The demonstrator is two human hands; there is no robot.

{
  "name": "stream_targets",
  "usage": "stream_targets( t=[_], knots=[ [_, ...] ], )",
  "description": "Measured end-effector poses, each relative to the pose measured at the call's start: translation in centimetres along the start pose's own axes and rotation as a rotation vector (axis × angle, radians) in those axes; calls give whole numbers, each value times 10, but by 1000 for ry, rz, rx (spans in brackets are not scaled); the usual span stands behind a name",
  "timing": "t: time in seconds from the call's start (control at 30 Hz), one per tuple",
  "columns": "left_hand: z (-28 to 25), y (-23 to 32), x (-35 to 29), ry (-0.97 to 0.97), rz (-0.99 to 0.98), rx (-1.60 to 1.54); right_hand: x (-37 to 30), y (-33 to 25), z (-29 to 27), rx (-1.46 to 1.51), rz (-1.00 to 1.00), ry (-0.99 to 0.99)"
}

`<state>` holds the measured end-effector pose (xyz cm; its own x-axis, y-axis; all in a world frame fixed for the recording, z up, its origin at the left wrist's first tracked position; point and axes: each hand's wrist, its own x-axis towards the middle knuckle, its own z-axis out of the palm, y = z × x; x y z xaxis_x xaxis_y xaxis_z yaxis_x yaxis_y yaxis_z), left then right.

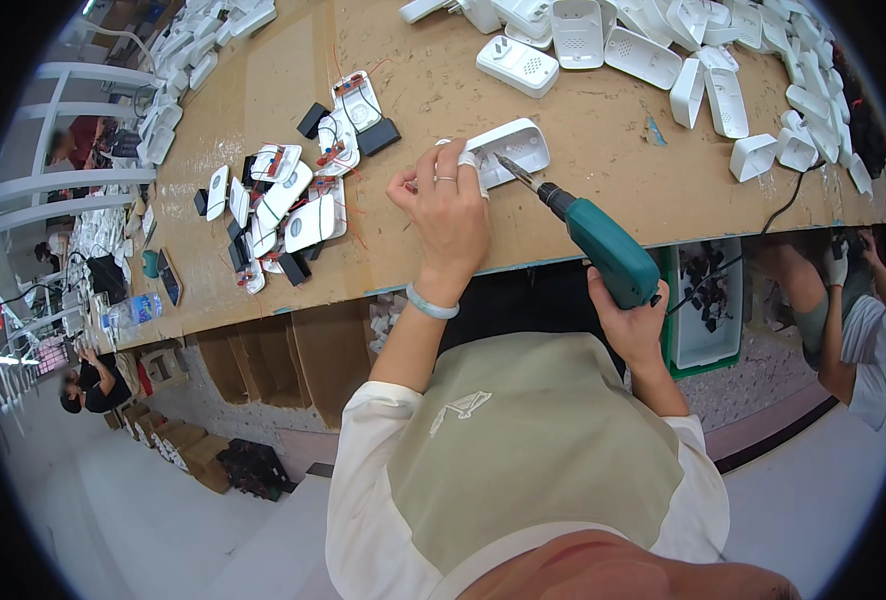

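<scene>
My right hand (630,313) is wrapped round the rear of a green electric screwdriver (606,243). Its long bit slants up and to the left, with the tip inside a white plastic housing (526,148) on the table. My left hand (450,202), with a ring and finger coverings, is closed on the housing's left end and steadies it. Whether the bit touches a screw is too small to tell. Left of that hand lie several white device halves (313,222) with red and black wires and black blocks (378,136) attached.
Many white housings (643,57) are heaped along the far right of the cardboard-covered table (433,90). A black cord (785,205) runs off at the right. Below the edge stand a green-rimmed bin (708,340) and cardboard boxes (328,345). Other people (868,345) sit at both sides.
</scene>
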<state>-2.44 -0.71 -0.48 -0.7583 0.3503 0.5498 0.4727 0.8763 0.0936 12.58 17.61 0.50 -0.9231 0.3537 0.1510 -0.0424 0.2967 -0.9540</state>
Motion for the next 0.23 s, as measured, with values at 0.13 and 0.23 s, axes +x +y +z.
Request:
stream_targets(
  t=[0.13,0.23],
  knots=[
    [0,-2,0,19,-20,-30,-2,-1,-1,13,8,-18],
    [-3,-4,-1,-17,-91,-126,-1,-6,-4,20,-3,-3]
  ],
)
